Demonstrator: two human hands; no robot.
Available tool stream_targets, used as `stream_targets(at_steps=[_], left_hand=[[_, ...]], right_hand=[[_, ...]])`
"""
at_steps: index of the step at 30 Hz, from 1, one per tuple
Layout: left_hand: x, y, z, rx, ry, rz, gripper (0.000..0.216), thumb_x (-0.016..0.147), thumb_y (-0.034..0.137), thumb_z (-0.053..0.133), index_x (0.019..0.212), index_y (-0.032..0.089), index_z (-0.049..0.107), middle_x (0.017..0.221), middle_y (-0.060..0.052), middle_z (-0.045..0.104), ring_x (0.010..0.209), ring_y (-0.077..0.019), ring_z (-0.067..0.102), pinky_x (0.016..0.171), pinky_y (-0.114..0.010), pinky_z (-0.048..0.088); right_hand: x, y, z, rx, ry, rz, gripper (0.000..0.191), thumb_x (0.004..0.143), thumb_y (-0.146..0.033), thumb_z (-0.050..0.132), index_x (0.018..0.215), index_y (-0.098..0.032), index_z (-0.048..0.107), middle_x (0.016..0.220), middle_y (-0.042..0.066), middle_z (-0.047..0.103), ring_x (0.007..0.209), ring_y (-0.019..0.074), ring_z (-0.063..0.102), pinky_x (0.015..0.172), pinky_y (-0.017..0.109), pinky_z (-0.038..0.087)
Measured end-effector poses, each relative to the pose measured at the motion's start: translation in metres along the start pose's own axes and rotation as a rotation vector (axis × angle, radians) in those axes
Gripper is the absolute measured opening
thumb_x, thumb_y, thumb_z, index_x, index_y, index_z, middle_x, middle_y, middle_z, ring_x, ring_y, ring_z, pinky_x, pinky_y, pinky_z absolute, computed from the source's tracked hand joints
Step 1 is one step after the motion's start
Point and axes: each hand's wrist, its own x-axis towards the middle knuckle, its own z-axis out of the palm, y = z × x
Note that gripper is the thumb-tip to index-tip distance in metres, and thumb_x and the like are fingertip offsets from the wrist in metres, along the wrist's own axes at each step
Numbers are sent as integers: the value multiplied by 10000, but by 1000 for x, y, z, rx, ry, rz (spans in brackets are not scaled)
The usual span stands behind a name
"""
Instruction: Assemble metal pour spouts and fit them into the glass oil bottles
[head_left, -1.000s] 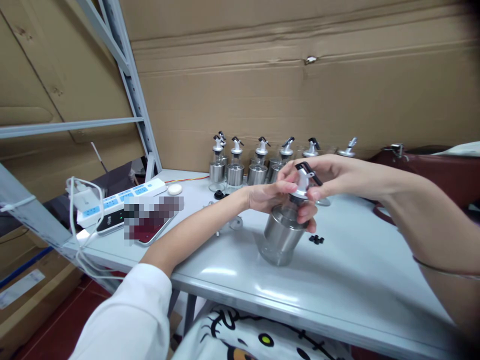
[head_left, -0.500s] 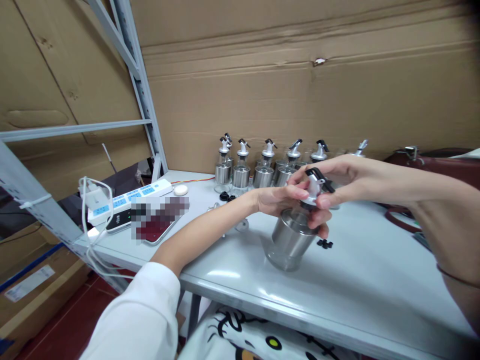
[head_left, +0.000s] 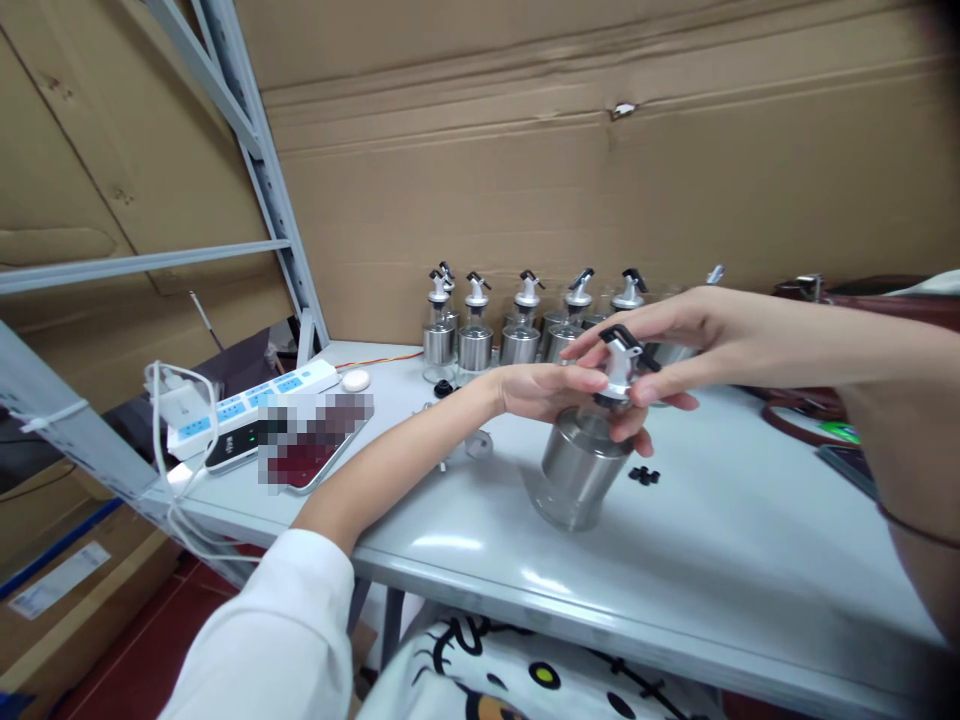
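Note:
A glass oil bottle (head_left: 581, 468) with a steel sleeve stands slightly tilted on the grey table (head_left: 750, 560). My left hand (head_left: 551, 392) wraps round its neck from behind. My right hand (head_left: 667, 335) pinches the white and black pour spout (head_left: 621, 358) on top with thumb and fingers. Both hands are closed on the bottle. A small black part (head_left: 643, 476) lies on the table just right of the bottle's base.
A row of several like bottles (head_left: 517, 325) stands along the cardboard wall at the back. A power strip (head_left: 255, 392), a charger with cable (head_left: 176, 410) and a phone (head_left: 307, 440) lie at the left. A metal shelf post (head_left: 262, 180) rises there. Brown bag (head_left: 862, 310) at right.
The bottle stays in both hands in the same place. My right fingers have shifted on the spout, stretching out more. The view has swung slightly.

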Motion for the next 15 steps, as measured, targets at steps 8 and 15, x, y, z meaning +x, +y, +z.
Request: stream_targets(at_steps=[8,15], left_hand=[[-1,-1,0,-1,-4,16,568,562,607,743,945,214,593,697,14,573,849,-211,615,852,-339,437],[2,3,7,-80,180,-169,616,840,693,313,876,155,611,686,-20,550,877,-203,612,854,-335,442]], right_hand=[[-21,-17,-3,-254,530,-85,336,764,-556,618,932,-279,705,798,13,685,712,169,626,638,310,495],[-18,-21,2,-399,460,-60,371,789,-604,541,813,-269,700,755,32,673,618,169,577,546,318,444]])
